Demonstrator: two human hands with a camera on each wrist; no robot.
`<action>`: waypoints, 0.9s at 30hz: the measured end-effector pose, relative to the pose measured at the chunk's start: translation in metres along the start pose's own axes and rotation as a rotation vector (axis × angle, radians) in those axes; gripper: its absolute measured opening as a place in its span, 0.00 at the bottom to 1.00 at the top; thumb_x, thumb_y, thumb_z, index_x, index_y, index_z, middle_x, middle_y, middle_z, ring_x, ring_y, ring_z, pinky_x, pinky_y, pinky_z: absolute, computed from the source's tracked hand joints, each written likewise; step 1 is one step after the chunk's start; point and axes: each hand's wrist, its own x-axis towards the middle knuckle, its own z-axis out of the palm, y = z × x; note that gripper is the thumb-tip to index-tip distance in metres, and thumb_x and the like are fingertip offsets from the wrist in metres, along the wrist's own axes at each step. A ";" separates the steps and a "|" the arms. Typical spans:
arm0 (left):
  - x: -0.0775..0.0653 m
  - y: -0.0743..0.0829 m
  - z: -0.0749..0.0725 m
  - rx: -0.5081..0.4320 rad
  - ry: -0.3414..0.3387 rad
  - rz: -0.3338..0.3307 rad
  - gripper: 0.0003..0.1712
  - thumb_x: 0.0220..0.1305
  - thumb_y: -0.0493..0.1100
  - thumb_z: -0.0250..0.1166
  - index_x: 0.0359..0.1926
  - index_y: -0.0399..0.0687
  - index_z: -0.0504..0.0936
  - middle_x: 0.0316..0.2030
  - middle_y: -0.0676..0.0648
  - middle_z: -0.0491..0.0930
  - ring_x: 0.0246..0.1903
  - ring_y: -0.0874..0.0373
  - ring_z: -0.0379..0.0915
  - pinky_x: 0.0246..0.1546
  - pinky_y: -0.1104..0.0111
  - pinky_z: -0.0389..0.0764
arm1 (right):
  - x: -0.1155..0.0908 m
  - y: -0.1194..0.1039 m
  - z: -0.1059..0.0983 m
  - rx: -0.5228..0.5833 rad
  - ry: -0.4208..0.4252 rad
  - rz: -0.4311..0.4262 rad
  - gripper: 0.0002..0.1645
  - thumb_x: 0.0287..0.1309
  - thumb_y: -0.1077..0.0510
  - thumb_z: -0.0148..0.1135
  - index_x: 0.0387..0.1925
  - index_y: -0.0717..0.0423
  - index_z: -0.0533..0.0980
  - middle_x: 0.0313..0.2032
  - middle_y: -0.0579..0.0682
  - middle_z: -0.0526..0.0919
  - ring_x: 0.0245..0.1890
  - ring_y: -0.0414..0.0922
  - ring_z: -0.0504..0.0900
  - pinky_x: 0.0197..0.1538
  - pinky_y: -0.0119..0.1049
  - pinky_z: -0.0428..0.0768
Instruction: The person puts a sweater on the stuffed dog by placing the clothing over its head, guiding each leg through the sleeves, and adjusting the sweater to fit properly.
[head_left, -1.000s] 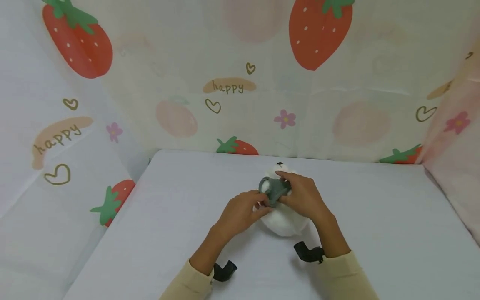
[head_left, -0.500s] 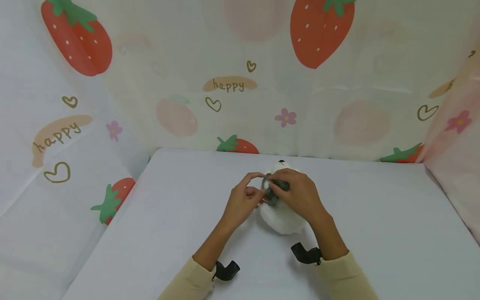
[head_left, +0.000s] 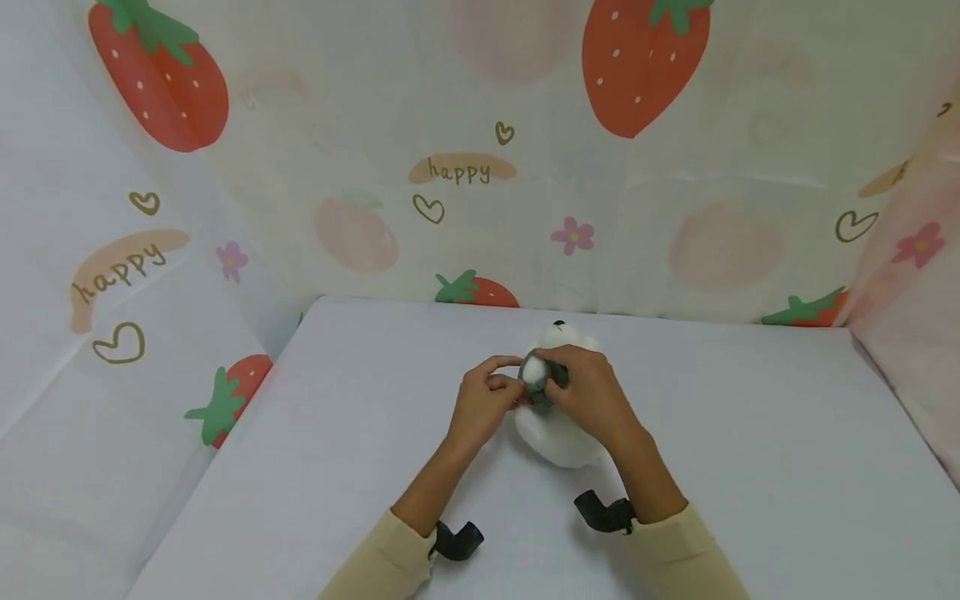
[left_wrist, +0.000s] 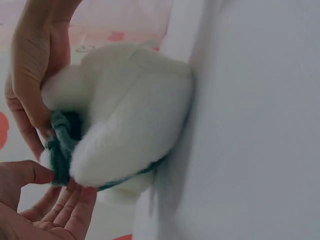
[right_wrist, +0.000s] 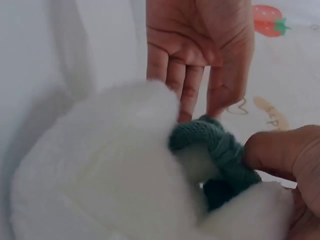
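the dark green knitted fabric band [right_wrist: 220, 150] sits on the fluffy white plush toy [head_left: 558, 437], between the hands: just right of the left hand [head_left: 483, 400], just left of the right hand [head_left: 588, 383]. both pinch it between thumb and fingers, so neither is nearer. the toy rests on the smooth white counter [head_left: 750, 433], long axis running roughly near to far, black nose [head_left: 558, 322] at the far end.

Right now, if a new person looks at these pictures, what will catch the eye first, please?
Probably the white plush toy first, on the white table, slightly right of centre in the head view. Then the green knitted fabric on it, pinched by the left hand and the right hand. Behind, the big red strawberries printed on the backdrop stand out near the top.
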 end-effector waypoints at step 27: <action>0.008 -0.021 -0.002 -0.163 -0.087 -0.240 0.22 0.65 0.33 0.64 0.60 0.34 0.76 0.38 0.42 0.87 0.35 0.60 0.81 0.36 0.68 0.82 | 0.003 0.002 0.016 -0.112 0.019 0.078 0.18 0.58 0.67 0.70 0.52 0.61 0.84 0.49 0.57 0.87 0.53 0.56 0.80 0.54 0.53 0.80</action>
